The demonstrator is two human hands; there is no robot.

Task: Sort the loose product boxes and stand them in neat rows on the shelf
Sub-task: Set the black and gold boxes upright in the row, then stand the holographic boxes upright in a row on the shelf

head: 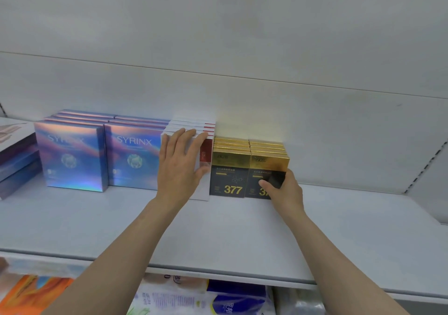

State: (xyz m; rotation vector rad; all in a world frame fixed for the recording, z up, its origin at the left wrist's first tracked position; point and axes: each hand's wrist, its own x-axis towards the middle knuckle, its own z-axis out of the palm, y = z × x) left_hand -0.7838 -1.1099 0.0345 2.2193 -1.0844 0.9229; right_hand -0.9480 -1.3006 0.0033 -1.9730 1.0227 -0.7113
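Observation:
Two rows of holographic SYRINX boxes stand upright at the left of the white shelf. Beside them stands a row of white boxes with red stripes. My left hand lies flat against the front white box, fingers spread over its top edge. To the right stand two rows of gold-and-black boxes marked 377. My right hand grips the lower right corner of the front right gold-and-black box, thumb on its face.
More holographic boxes lie stacked flat at the far left. The shelf's right part up to the side bracket carries nothing. Packaged goods sit on the shelf below. A shelf underside hangs overhead.

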